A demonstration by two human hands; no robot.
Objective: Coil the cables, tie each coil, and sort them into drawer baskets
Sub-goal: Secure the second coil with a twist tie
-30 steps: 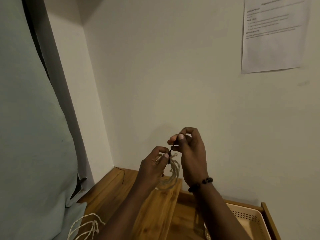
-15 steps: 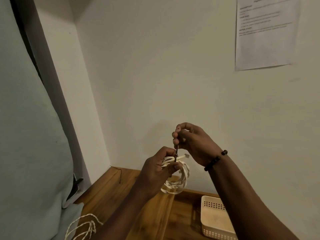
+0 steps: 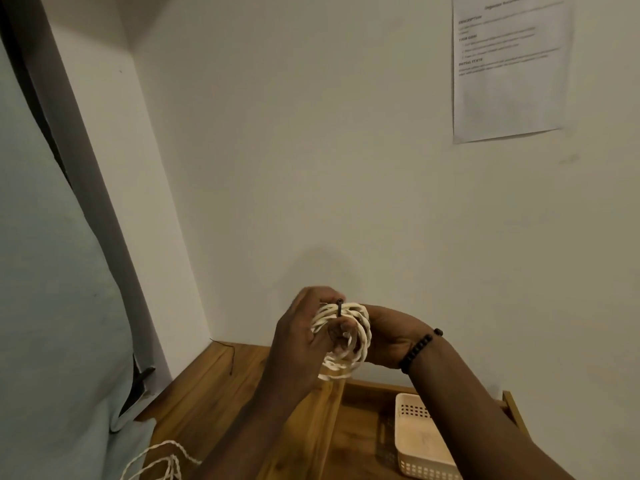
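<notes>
A coil of white twisted cable (image 3: pixel 349 344) hangs in the air between both hands, above the wooden top. A black tie (image 3: pixel 339 307) wraps over the coil's upper side. My left hand (image 3: pixel 298 330) grips the coil from the left. My right hand (image 3: pixel 389 336), with a dark bead bracelet at the wrist, grips it from the right, fingers curled behind the loops. A cream perforated basket (image 3: pixel 420 441) sits in the open wooden drawer (image 3: pixel 374 389) below.
A second white twisted cable (image 3: pixel 159 460) lies loose at the lower left of the wooden top (image 3: pixel 207 386). A thin black tie (image 3: pixel 231 355) lies near the back corner. A pale cloth (image 3: pixel 52 306) covers the left side. A printed sheet (image 3: pixel 509 64) is on the wall.
My right hand has dropped from pulling the tie end above the coil to gripping the coil's right side. The coil now faces the camera with the tie closed over its top.
</notes>
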